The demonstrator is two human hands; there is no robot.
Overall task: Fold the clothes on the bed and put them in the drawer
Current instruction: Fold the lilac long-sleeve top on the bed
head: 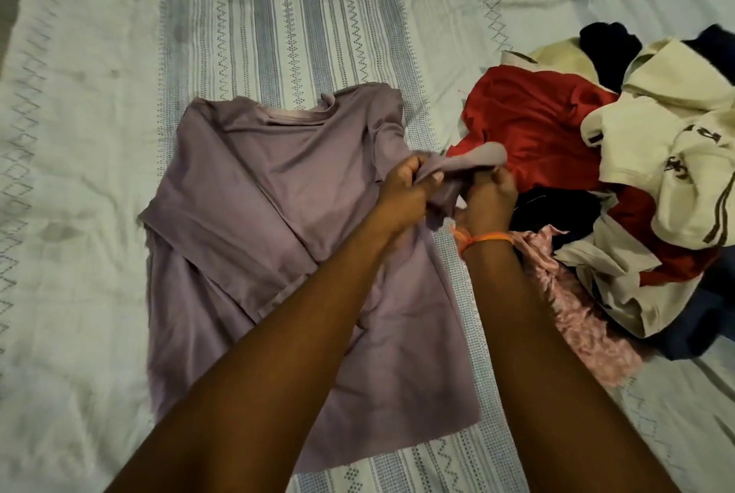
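Note:
A mauve T-shirt (262, 214) lies spread on the bed (99, 134), neck away from me, its left side folded over the front. Both hands meet at its right sleeve. My left hand (405, 190) grips the sleeve near the shoulder seam. My right hand (491, 194), with an orange thread around the wrist, pinches the sleeve's end, which is lifted above the red cloth. The drawer is out of view.
A heap of unfolded clothes sits at the right: a red garment (537, 122), cream garments (676, 134), dark navy pieces (608, 43) and a pink patterned cloth (588, 317). The striped bedsheet stretches bare to the left and beyond the shirt.

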